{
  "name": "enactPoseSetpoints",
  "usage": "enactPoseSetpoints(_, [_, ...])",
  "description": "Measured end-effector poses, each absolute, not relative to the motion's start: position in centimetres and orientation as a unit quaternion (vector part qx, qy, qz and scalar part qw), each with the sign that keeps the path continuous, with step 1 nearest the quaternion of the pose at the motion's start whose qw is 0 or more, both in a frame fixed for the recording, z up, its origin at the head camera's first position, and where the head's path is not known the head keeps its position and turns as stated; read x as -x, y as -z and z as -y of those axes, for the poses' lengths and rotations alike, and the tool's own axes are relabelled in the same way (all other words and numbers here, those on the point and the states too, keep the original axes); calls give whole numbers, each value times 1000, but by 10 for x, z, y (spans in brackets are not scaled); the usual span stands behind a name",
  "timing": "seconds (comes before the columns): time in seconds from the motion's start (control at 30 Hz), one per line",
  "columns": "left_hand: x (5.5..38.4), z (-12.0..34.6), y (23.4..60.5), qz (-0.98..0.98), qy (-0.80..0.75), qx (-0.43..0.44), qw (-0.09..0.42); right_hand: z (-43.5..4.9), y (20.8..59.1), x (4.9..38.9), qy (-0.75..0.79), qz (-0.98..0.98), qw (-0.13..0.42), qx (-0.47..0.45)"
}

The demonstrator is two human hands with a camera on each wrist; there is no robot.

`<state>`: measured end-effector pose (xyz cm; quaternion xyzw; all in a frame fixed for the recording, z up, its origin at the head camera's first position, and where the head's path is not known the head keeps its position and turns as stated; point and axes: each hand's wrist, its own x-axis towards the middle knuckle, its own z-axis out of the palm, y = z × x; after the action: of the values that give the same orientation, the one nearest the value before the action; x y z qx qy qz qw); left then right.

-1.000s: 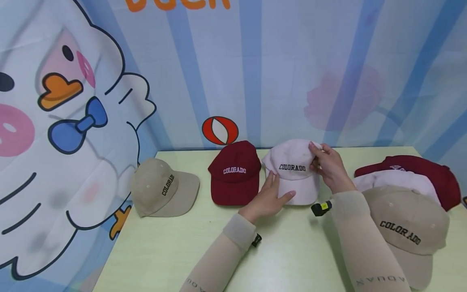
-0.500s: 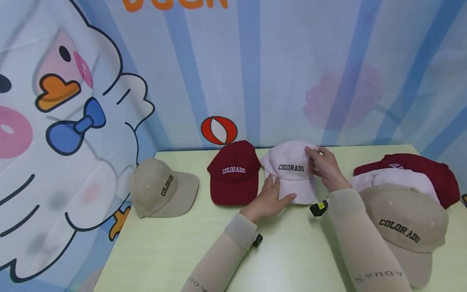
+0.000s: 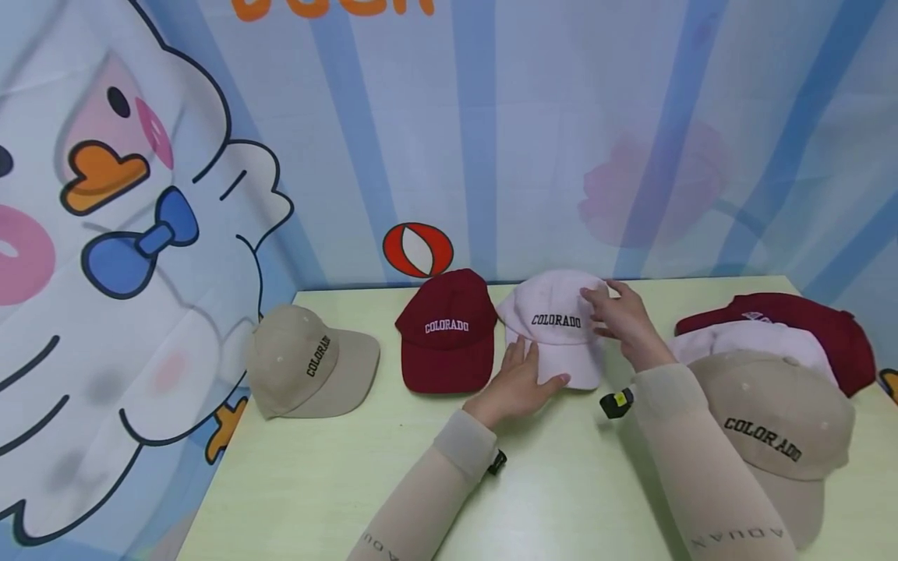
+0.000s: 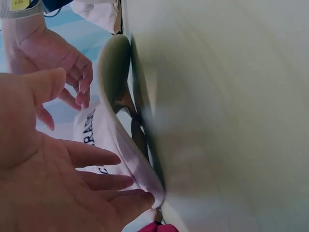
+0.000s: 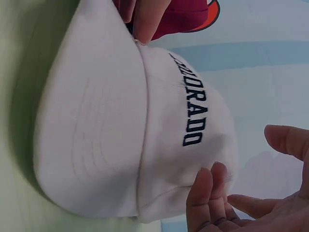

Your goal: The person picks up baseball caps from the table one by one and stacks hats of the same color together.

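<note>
A white baseball cap [image 3: 561, 304] lettered COLORADO sits upright on the table, brim toward me. My left hand [image 3: 515, 389] has its fingers stretched out along the cap's left side, fingertips right at the join of crown and brim. In the left wrist view those straight fingers [image 4: 101, 181] lie over the edge of the brim [image 4: 116, 72]. Beside the crown's right side is my right hand [image 3: 627, 319], its fingers loosely bent and thumb apart. The right wrist view shows its fingertips [image 5: 205, 179] at the crown with nothing pinched.
A dark red COLORADO cap [image 3: 447, 335] stands just left of the white one. Farther left is a beige cap [image 3: 309, 362]. At the right, a beige cap [image 3: 772, 413], a white cap [image 3: 765, 343] and a dark red cap [image 3: 835, 335] overlap. A printed backdrop [image 3: 533, 140] borders the table [image 3: 316, 491].
My right hand has loosened from a pinch on the white cap's crown, its fingers now spread apart. The cap has shifted slightly left; my left hand stays at its side.
</note>
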<state>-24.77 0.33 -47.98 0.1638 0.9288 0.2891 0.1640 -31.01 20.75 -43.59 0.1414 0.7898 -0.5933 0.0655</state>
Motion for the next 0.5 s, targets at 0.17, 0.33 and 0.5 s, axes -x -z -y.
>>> enactPoseSetpoints(0.17, [241, -8, 474, -929, -290, -179, 147, -208, 422, 297, 585, -801, 68, -109])
enactPoseSetpoints(0.33, [234, -16, 467, -925, -300, -196, 126, -208, 405, 282, 571, -815, 63, -71])
enactPoseSetpoints(0.5, [225, -26, 461, -911, -332, -215, 120, -214, 393, 264, 532, -844, 55, -34])
